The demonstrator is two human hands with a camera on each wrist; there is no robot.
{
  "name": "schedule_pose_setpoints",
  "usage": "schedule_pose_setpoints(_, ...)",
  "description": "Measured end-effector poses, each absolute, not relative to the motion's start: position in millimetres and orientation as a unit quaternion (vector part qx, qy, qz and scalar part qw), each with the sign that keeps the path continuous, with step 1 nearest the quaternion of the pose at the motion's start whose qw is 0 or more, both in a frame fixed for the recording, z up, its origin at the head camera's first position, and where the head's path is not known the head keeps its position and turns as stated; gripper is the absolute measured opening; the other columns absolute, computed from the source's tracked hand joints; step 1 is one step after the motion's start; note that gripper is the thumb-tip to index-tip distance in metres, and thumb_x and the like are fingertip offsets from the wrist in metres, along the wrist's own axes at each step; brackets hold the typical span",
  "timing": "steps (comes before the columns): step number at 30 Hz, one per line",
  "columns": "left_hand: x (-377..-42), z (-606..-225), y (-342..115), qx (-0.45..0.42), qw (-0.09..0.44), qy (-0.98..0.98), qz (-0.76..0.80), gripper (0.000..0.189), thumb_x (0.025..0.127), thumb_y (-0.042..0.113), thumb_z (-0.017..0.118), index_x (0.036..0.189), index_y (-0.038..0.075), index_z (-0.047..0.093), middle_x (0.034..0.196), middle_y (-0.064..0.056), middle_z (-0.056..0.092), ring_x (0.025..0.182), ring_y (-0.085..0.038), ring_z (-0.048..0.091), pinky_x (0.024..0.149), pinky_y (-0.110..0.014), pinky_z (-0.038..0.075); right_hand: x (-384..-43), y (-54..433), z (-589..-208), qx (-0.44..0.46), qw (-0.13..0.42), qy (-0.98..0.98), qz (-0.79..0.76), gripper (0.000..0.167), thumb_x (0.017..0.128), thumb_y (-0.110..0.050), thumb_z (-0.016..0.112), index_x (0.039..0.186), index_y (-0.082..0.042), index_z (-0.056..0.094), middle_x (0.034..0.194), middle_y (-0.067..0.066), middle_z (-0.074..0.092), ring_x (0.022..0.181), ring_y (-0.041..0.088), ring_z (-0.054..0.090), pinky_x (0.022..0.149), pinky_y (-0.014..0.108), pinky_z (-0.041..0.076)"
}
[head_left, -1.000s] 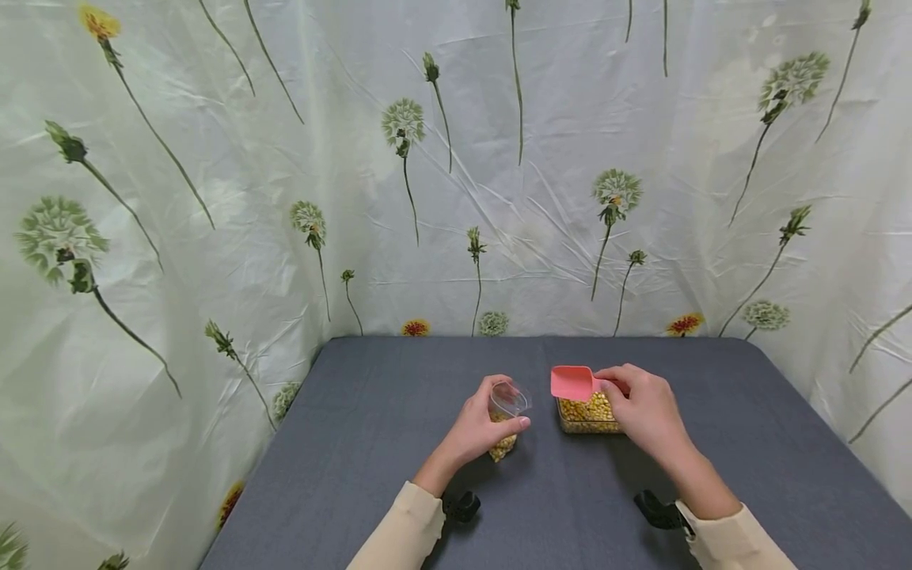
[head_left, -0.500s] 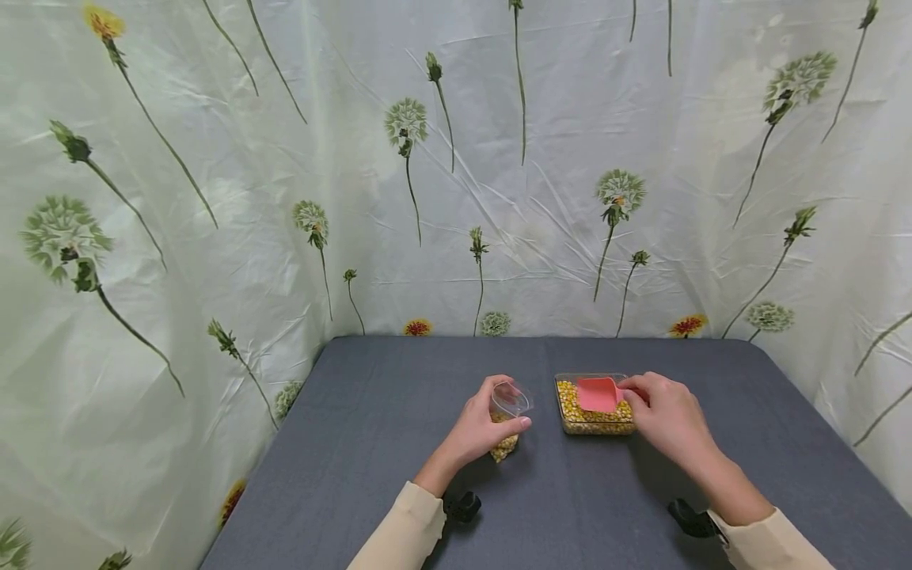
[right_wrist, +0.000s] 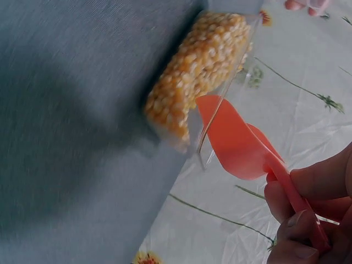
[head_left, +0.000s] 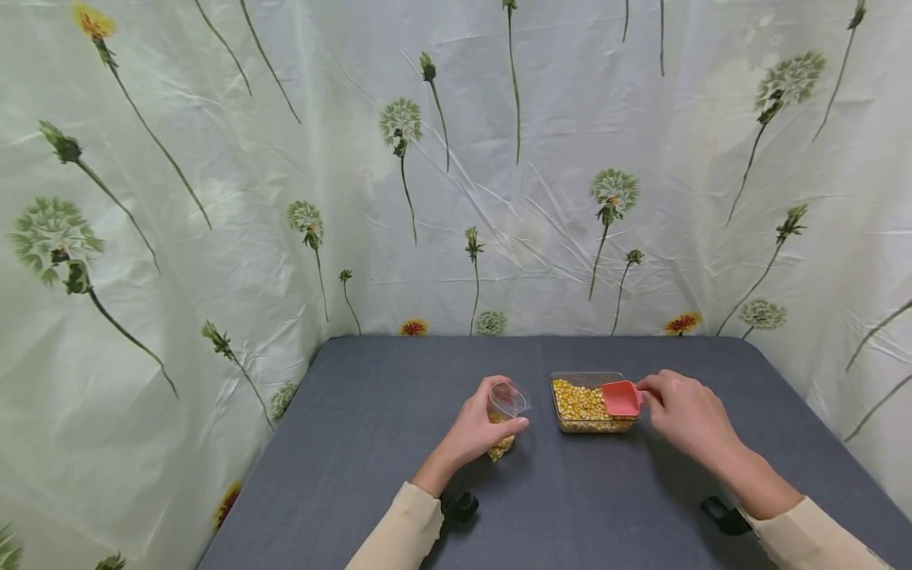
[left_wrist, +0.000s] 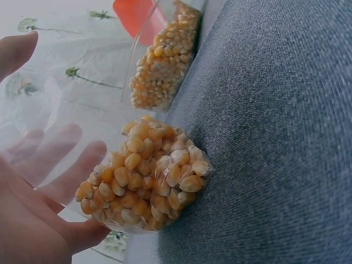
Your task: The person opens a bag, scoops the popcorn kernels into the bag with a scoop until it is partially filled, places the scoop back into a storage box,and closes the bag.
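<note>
My left hand [head_left: 473, 429] grips a clear plastic bag [head_left: 509, 397] around its upper part, its mouth spread wide. Dried corn kernels [left_wrist: 140, 181] fill the bag's bottom, which sits at the tabletop. My right hand [head_left: 689, 413] pinches the handle of a coral-red scoop [head_left: 621, 398]. The scoop is over the right end of a clear rectangular container [head_left: 587, 375] of corn kernels [head_left: 579, 402]. In the right wrist view, the scoop's lip [right_wrist: 210, 104] reaches past the container's rim to the kernels, where a hollow shows. Whether kernels lie inside the scoop is hidden.
A dark grey cloth covers the table [head_left: 399, 396]. Behind and at the sides hangs a pale curtain [head_left: 456, 174] printed with dandelions. Black wrist-camera mounts [head_left: 461, 507] show below both wrists. The bag stands left of the container, with a gap between them.
My right hand has carried the scoop rightward from above the container's left part to its right end and lowered it to the kernels. My left hand and the bag stay in place.
</note>
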State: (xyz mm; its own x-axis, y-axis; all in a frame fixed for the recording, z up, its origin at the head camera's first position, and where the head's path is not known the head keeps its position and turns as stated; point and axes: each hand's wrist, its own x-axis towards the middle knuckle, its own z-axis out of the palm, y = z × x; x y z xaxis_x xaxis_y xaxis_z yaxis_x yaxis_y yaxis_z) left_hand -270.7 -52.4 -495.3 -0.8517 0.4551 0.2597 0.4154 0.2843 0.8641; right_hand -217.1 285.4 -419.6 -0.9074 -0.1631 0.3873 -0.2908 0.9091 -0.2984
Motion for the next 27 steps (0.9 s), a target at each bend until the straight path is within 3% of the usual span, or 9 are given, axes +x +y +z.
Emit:
schedule_pose_setpoints(17,-270,-494,-52,0.265,0.018,0.805,0.531,0.068,0.09,0.039,0.077,0.143,0.015,0.042,0.129,-0.003,0.06,0.109,-0.009,0.058,0.09,-0.048,0.049,-229,279,-416,0.163,0.158,-0.968,0.106,0.01,0.086,0.002,0.067,0.087,-0.005,0.074,0.074,-0.001,0.055,0.057,0.012,0.044,0.05,0.032,0.037)
schedule_pose_setpoints(21,-270,-493,-52,0.261,0.023,0.804,0.534,0.065,0.09,0.037,0.077,0.143,0.019,0.042,0.13,-0.003,0.06,0.109,-0.009,0.058,0.091,-0.049,0.049,-231,279,-419,0.165,0.154,-0.967,0.115,0.01,0.086,0.002,0.067,0.085,-0.006,0.074,0.074,0.0,0.057,0.059,0.012,0.045,0.051,0.032,0.039)
schedule_pose_setpoints(27,-270,-493,-52,0.266,0.021,0.804,0.532,0.07,0.089,0.046,0.076,0.143,0.017,0.042,0.129,-0.001,0.06,0.109,-0.009,0.058,0.091,-0.049,0.049,-234,281,-420,0.141,0.118,-0.967,0.174,0.011,0.089,-0.001,0.066,0.09,-0.005,0.076,0.08,0.002,0.067,0.061,0.012,0.049,0.053,0.034,0.041)
